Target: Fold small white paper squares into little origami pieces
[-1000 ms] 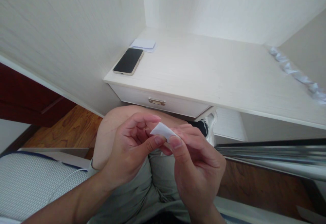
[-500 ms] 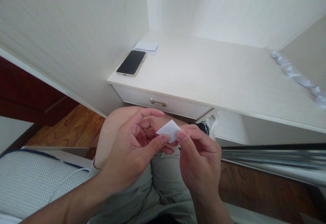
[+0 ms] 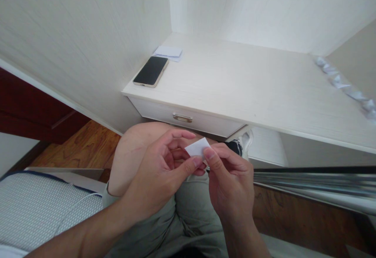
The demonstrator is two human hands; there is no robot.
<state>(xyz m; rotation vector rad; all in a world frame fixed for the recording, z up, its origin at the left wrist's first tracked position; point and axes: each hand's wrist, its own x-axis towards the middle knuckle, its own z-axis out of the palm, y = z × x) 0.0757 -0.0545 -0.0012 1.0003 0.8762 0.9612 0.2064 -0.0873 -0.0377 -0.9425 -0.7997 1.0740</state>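
Observation:
A small folded piece of white paper [image 3: 196, 147] is held between both hands above my lap. My left hand [image 3: 164, 172] pinches its lower edge with the thumb on top; the index finger is raised and curled behind the paper. My right hand [image 3: 230, 179] grips the paper's right corner between thumb and bent fingers. The fingertips under the paper are partly hidden.
On the white desk [image 3: 229, 78] a smartphone [image 3: 151, 71] lies at the left, with folded white paper sheets [image 3: 169, 52] behind it. A row of folded paper pieces [image 3: 340, 81] runs along the right side. Below the desktop is a drawer [image 3: 194, 119].
The paper has shifted slightly right and turned a little in my fingers. My left hand has moved right, its thumb now nearer the right thumb.

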